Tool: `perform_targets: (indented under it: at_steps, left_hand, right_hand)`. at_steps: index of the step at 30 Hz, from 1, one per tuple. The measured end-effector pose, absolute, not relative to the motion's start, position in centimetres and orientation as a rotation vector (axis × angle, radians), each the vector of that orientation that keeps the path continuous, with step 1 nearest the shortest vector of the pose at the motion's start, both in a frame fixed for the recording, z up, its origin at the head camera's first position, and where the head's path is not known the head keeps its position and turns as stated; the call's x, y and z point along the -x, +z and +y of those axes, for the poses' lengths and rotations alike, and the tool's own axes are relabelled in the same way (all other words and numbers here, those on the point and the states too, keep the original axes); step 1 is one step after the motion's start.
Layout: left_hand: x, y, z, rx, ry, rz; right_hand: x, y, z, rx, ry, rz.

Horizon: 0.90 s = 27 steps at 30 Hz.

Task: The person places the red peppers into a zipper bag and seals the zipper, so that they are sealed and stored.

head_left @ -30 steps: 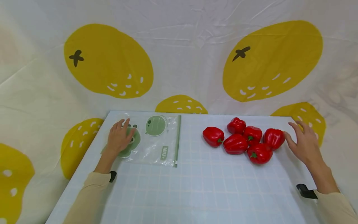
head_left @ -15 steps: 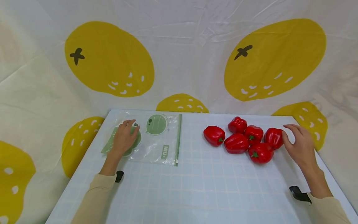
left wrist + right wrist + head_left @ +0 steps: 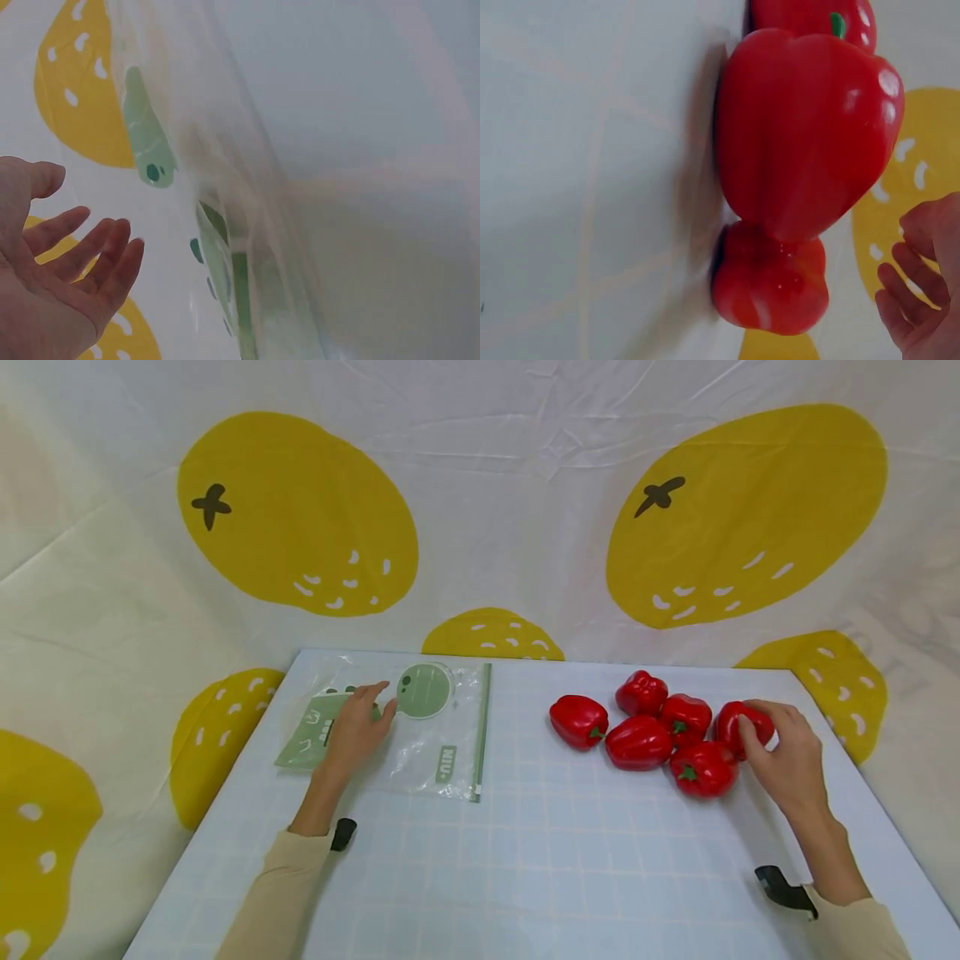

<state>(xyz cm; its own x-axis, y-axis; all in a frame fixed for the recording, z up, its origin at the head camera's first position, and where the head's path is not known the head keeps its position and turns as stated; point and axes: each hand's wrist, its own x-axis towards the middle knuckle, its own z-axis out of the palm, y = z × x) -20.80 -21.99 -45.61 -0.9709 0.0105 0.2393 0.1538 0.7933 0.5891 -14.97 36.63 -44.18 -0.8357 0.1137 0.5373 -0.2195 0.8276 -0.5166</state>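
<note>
Over the rightmost red bell pepper [image 3: 726, 725] reaches my right hand [image 3: 789, 762], its thumb overlapping the near side and its fingers at the top right. In the right wrist view that hand [image 3: 922, 281] is spread with nothing between thumb and fingers, beside a large pepper [image 3: 802, 135]; contact is unclear. My left hand [image 3: 354, 739] hovers over the clear zip bag [image 3: 408, 760] with green prints, hiding part of it. In the left wrist view the left hand [image 3: 71, 270] has loosely bent fingers, holds nothing, and stands apart from the bag [image 3: 217, 172].
More red peppers [image 3: 639, 743] lie clustered to the left of the rightmost one, on a pale checked table [image 3: 540, 860]. Behind the table hangs a white cloth [image 3: 510, 527] with yellow fruit prints. A green zip strip [image 3: 482, 735] edges the bag's right side.
My right hand has moved left, from beside the rightmost pepper to over it. My left hand has shifted right across the bag. The peppers and bag lie much as before.
</note>
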Motion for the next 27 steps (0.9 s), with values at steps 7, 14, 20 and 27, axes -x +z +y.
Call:
perform_targets:
  at_steps: [7, 14, 20, 27]
  left_hand:
    - [20.4, -45.3, -20.3, 0.157, -1.032, -2.749]
    - [20.2, -45.3, -18.9, 0.187, -1.100, -2.723]
    - [20.0, -45.6, -17.5, 0.218, -1.122, -2.678]
    - [19.9, -45.8, -15.6, 0.229, -1.145, -2.690]
  right_hand:
    - [14.8, -44.1, 34.9, -0.037, 0.844, -2.451]
    - [14.7, -43.8, 33.1, 0.014, 0.907, -2.458]
    - [14.7, -43.6, 31.2, 0.002, 0.970, -2.437]
    - [14.8, -43.8, 29.3, -0.084, 1.015, -2.405]
